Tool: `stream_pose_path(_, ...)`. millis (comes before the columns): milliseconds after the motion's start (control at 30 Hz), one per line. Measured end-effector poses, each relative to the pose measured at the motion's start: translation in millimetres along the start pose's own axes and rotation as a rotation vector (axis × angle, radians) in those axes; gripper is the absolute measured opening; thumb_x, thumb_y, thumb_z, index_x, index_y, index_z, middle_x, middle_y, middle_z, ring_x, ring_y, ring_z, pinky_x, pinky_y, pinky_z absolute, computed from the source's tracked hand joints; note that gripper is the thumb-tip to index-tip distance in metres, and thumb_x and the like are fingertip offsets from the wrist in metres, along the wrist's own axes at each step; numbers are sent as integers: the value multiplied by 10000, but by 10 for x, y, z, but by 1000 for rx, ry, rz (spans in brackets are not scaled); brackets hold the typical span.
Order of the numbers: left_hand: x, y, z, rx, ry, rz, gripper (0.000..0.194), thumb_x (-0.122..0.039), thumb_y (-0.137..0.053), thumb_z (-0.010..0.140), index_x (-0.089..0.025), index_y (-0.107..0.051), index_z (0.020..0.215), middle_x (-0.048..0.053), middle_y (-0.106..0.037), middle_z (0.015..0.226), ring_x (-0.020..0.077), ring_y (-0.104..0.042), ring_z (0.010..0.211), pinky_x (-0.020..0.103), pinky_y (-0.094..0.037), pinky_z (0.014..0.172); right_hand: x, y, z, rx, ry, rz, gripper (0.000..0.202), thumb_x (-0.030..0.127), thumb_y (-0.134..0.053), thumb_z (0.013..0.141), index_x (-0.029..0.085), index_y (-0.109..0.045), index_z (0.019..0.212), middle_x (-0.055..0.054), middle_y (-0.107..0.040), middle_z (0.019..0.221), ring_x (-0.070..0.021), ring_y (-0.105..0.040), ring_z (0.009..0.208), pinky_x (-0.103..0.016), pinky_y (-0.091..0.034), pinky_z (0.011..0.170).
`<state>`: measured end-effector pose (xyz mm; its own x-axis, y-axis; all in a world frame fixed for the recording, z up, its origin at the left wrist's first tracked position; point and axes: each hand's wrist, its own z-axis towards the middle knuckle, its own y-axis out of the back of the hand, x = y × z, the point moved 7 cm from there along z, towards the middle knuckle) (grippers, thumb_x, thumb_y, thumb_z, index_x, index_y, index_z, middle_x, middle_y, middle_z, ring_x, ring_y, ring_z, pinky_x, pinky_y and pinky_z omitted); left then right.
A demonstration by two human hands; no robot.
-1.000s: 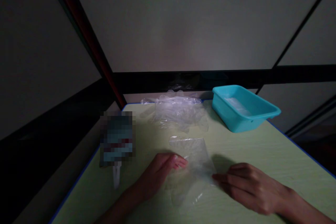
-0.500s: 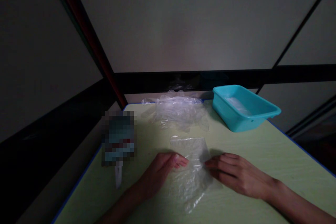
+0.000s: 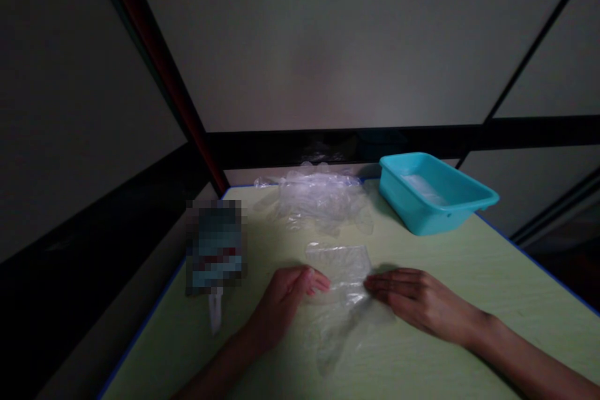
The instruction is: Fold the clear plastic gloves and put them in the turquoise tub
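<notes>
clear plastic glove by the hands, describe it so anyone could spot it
On the pale green table, find the left hand and right hand. Between them lies the clear plastic glove, wrinkled, single and nearer than the clear heap behind.

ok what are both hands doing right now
Left hand: partly open, fingers at the clear plastic sheet.
Right hand: fingers together at the sheet's right edge; grip cannot be told.

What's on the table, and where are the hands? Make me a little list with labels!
Left hand: by the left side of the clear plastic piece
Right hand: fingertips at its right edge
Back middle: crinkly clear plastic pile
Back right: turquoise tub, something pale inside
Left side: pixelated item, can't tell what
Table: pale green, blue edge
</notes>
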<state>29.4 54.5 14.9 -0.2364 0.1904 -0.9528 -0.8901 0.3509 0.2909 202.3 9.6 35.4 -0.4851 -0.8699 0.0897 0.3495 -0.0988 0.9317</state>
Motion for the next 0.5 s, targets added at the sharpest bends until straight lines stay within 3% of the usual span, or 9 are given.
stream_pose_path(167,38,142,10,-156,44,10,437,-427,-363,865,-130,-624,680,65,-674,659,175,-619,620,257,-405,554,-2,16,-6,-3,5,14,339,172,-271,947,76,-579,1052,-122,-636,1055,-193,-597,967,-339,-521,793)
stream_pose_path(367,63,159,17,-206,90,23,446,-451,-365,838,-129,-590,627,53,-633,574,161,-596,502,249,-376,491,-26,35,-10,11,-15,77,334,201,-269,947,98,-556,1083,-118,-632,1065,-186,-595,971,-319,-494,822)
stream_pose_path(500,106,149,13,-212,124,37,430,-448,-371,825,-131,-581,624,50,-616,545,164,-590,485,232,-351,441,-145,-4,-26,49,-145,261,298,246,-311,939,140,-545,1090,-104,-634,1034,-181,-601,923,-301,-481,788)
